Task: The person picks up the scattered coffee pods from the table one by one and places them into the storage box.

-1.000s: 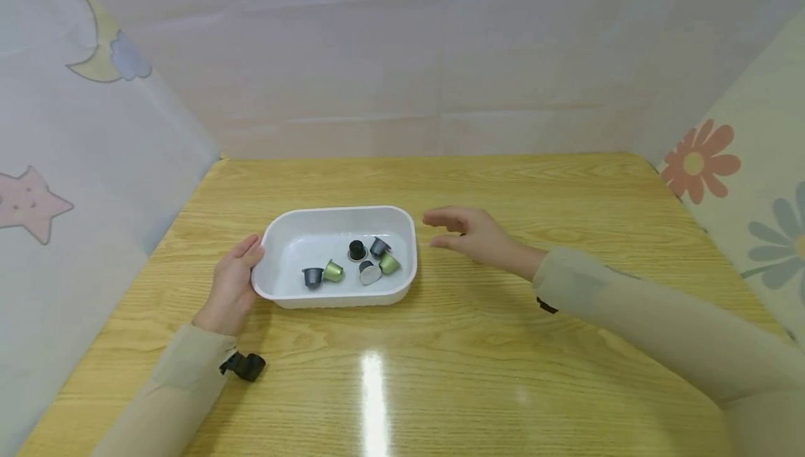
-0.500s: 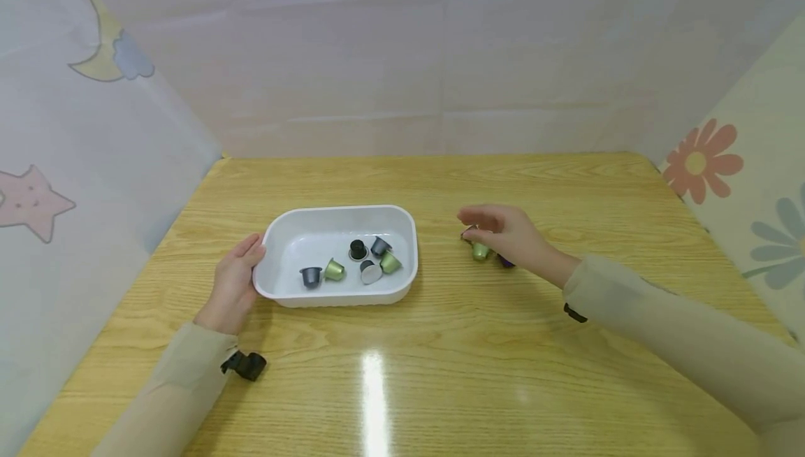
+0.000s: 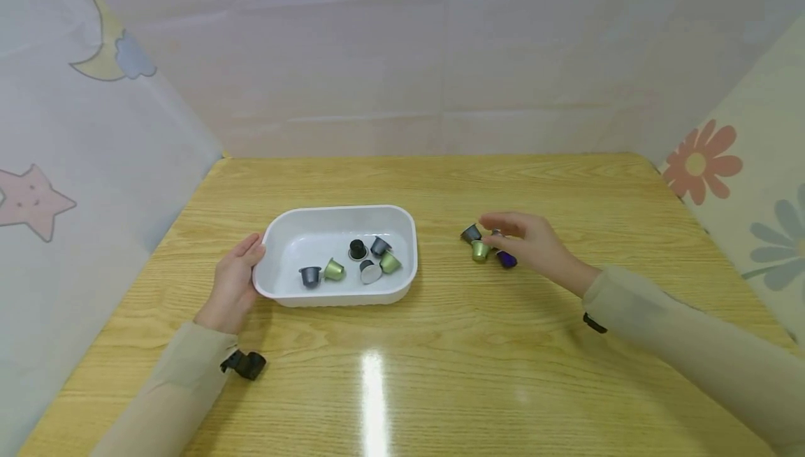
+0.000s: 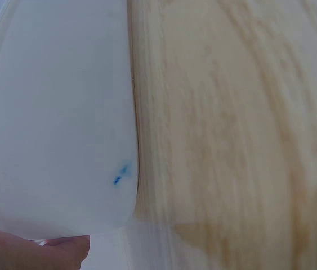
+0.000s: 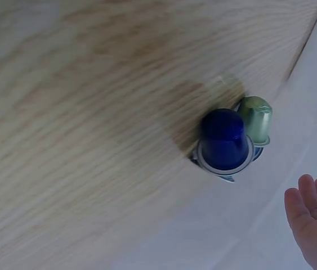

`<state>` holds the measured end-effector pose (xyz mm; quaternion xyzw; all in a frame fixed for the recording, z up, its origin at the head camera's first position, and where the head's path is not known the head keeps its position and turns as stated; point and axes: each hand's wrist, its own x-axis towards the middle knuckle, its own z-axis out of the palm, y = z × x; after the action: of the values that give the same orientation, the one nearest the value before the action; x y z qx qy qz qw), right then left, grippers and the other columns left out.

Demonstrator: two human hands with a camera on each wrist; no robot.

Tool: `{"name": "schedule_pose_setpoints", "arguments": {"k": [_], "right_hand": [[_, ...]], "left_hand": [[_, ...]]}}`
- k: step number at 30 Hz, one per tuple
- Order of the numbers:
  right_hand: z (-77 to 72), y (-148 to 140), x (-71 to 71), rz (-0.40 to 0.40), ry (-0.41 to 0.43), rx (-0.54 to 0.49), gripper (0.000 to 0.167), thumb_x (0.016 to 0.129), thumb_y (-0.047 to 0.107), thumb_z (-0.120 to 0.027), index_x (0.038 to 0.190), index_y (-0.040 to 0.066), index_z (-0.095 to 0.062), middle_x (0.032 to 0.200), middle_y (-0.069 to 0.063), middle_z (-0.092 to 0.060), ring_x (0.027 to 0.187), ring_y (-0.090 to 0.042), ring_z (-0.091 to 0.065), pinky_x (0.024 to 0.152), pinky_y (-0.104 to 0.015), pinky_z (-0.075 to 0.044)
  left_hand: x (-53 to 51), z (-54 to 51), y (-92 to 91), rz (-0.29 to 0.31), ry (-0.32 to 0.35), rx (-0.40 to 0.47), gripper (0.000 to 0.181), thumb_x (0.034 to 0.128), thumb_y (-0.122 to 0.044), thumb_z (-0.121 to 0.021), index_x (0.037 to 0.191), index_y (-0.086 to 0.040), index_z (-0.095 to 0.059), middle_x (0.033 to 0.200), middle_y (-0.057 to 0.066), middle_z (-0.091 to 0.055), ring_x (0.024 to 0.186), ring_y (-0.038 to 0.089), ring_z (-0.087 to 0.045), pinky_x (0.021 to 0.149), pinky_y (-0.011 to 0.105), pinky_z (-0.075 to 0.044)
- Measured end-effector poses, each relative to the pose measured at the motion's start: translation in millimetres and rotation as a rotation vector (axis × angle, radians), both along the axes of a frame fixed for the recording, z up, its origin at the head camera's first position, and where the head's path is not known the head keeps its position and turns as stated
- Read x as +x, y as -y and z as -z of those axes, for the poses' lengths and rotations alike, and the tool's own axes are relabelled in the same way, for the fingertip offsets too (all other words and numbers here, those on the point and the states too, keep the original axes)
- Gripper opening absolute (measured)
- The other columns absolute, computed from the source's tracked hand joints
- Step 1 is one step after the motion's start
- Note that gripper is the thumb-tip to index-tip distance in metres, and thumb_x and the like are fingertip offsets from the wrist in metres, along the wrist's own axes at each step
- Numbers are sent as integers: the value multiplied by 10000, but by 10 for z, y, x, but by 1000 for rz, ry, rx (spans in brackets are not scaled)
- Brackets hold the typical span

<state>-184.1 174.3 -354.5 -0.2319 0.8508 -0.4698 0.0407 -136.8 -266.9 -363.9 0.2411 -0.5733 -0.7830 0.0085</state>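
My left hand (image 3: 231, 286) holds the left end of a white plastic tray (image 3: 333, 300); in the left wrist view a fingertip (image 4: 74, 247) lies against its wall. Inside the tray are several coffee capsules, among them a black capsule (image 3: 357, 249) and a green capsule (image 3: 334, 270). My right hand (image 3: 531, 242) is empty, thumb and fingers apart, over a small group of capsules right of the tray. A dark grey capsule (image 3: 471, 234), a green capsule (image 3: 481, 251) and a purple-blue capsule (image 3: 506, 259) show there; another is partly hidden behind the fingers.
The wooden table (image 3: 440, 359) carries the tray and the loose capsules. A pale wall covering (image 3: 440, 59) stands along its back edge, with printed side sheets left and right. A dark wrist camera (image 3: 245, 365) hangs from the left sleeve.
My right hand has moved right, from beside the tray's right end to over the loose capsules, uncovering some of them. The left hand and the tray have stayed in place.
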Motion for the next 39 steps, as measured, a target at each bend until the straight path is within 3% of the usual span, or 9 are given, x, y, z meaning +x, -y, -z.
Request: {"name": "schedule_pose_setpoints", "arguments": {"k": [10, 29, 39], "right_hand": [[107, -178, -12, 8, 20, 49, 368, 948, 112, -650, 1275, -49, -597, 1298, -197, -594, 1216, -371, -526, 1011, -541, -440], [342, -375, -166, -83, 62, 176, 351, 912, 51, -677, 1233, -77, -617, 1263, -254, -596, 1224, -439, -501, 1032, -569, -407], [442, -372, -206, -104, 41, 263, 409, 868, 60, -727, 1237, -76, -614, 1267, -304, -569, 1172, -470, -529, 966, -576, -461]], "left_hand": [[-9, -8, 8, 1, -8, 0, 545, 1055, -61, -324, 1554, -52, -104, 1608, 70, -148, 1444, 123, -196, 1121, 174, -259], [-22, -3, 12, -3, -4, 3, 546, 1054, -53, -329, 1553, -57, -108, 1608, 71, -150, 1443, 124, -198, 1122, 177, -257], [-3, 72, 45, 2, -37, -26, 559, 1052, -108, -395, 1550, -36, -150, 1592, 59, -224, 1426, 111, -248, 1107, 183, -298]]}}
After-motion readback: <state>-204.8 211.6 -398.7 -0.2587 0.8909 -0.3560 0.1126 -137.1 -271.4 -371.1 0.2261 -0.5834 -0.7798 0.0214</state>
